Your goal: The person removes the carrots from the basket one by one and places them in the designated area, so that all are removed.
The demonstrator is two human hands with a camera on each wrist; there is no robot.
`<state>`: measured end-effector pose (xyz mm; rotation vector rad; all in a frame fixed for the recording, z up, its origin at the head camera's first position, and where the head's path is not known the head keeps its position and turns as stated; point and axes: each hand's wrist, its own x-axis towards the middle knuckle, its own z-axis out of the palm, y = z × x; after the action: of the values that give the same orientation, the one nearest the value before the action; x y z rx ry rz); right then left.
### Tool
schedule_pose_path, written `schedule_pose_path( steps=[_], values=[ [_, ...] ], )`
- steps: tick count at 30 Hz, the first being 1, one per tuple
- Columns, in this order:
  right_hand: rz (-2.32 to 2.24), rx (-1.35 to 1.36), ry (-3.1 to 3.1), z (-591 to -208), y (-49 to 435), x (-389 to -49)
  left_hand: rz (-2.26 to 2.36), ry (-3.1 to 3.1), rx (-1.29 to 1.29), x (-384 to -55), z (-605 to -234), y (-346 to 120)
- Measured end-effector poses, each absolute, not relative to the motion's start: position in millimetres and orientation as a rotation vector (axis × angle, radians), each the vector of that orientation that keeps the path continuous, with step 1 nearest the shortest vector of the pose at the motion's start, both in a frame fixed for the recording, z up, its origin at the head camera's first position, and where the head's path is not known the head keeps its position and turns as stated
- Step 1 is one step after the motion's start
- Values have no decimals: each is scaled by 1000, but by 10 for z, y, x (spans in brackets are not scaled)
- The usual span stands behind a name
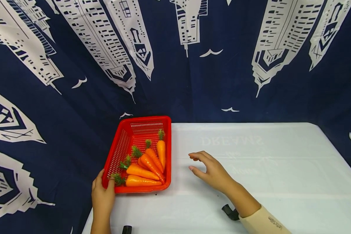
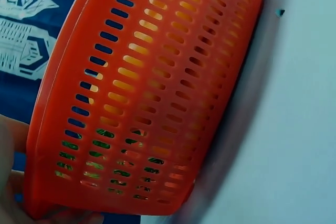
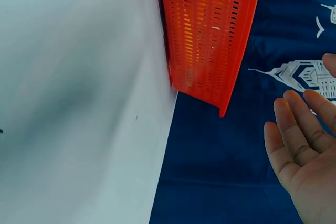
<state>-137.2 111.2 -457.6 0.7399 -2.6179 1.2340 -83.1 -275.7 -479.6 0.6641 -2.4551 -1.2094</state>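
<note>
A red plastic basket (image 1: 168, 156) with slotted walls stands at the left of the table. Several orange carrots (image 1: 143, 180) with green tops lie inside it, mostly toward its near right part. My left hand (image 1: 103, 193) grips the basket's near left corner, thumb at the rim and fingers along the outer side. Up close, the left wrist view has the basket's wall (image 2: 152, 93), with carrots showing through the slots. To the right of the basket, my right hand (image 1: 212, 169) hovers apart from it, fingers relaxed and holding nothing; its palm (image 3: 315, 177) shows in the right wrist view.
A white cloth covers the table (image 1: 269, 182). Behind and to the left hangs a dark blue curtain (image 1: 169, 94) with white building prints. Black objects lie near the front, one (image 1: 230, 213) beside my right forearm and another (image 1: 127, 229) at the bottom edge.
</note>
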Motion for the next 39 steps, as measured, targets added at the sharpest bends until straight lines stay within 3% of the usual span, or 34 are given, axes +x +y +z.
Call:
schedule_pose_path(
  steps=[16, 39],
  values=[
    [1332, 804, -2602, -4634, 928, -1373, -2237, -1854, 689, -814, -4976, -2980],
    [1435, 921, -2586, -4615, 712, -1319, -2317, -1833, 498, -840, -4992, -2849]
  ],
)
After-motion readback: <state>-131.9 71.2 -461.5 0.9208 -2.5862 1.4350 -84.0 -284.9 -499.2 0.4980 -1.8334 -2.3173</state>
